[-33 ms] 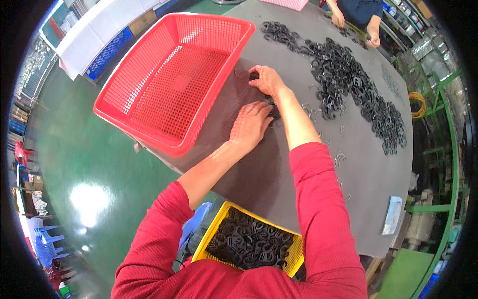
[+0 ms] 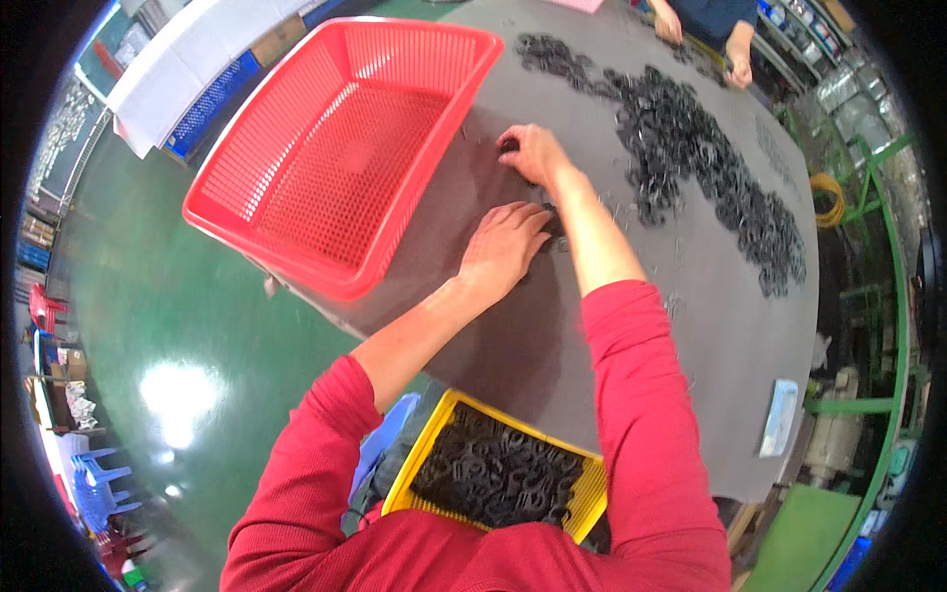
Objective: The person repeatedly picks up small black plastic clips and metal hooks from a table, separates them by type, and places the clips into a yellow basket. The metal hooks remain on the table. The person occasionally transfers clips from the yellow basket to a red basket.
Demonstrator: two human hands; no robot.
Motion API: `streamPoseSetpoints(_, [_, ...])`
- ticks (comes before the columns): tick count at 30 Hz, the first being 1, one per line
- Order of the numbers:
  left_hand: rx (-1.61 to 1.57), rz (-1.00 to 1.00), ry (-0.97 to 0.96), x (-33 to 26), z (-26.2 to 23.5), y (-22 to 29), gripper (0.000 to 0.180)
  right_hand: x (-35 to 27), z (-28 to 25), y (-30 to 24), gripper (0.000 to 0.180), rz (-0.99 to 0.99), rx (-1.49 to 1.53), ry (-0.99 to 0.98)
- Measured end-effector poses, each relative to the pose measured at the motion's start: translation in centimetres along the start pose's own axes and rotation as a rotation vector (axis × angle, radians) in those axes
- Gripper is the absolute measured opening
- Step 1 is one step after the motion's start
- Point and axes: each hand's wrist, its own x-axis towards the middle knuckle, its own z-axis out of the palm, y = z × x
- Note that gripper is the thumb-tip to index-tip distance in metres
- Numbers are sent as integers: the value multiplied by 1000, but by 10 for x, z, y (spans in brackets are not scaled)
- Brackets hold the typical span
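Observation:
My right hand (image 2: 538, 160) is closed, thumb and fingers pinching a small black part (image 2: 509, 145) a little above the grey tabletop. Its exact form is mostly covered by the fingers. Just nearer to me, my left hand (image 2: 499, 249) lies palm down with its fingers stretched out. The fingertips reach a few black parts (image 2: 555, 226) under my right wrist, partly hidden. To the right, a long heap of black C-shaped parts (image 2: 691, 138) spreads over the table (image 2: 493, 370).
A red perforated basket (image 2: 370, 281) with nothing in it stands at the table's left edge. Against my lap is a yellow basket (image 2: 419, 459) full of black curved parts (image 2: 498, 474). A co-worker's hands (image 2: 738, 64) are across the table. A light-blue packet (image 2: 778, 418) lies far right.
Both hands have shifted slightly to the right, the right hand still pinching a black part. The whole view has moved a little.

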Motion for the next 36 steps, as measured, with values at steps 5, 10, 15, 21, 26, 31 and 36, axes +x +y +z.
streamPoseSetpoints(5, [-69, 148, 211, 9, -12, 25, 20, -96, -39, 28, 18, 360, 1016, 232])
streamPoseSetpoints(10, [-599, -443, -180, 33, -42, 6, 35, -140, -78, 24, 30, 746, 1318, 254])
streamPoseSetpoints(15, [-1261, -765, -95, 33, -57, -8, 28, -109, -54, 31, 47, 456, 273, 28])
streamPoseSetpoints(21, [-415, -761, -364, 29, -55, -5, 43, -78, -52, -14, 45, 478, -24, -286])
streamPoseSetpoints(26, [190, -338, -289, 21, -33, 27, 38, -109, -84, -8, 29, 458, 278, -117])
streamPoseSetpoints(31, [79, -458, -523, 43, -38, 35, 30, -169, -109, 3, 23, 720, 683, 27])
streamPoseSetpoints(36, [90, -332, -371, 31, -19, 29, 45, -220, -117, 4, 26, 794, 710, 100])
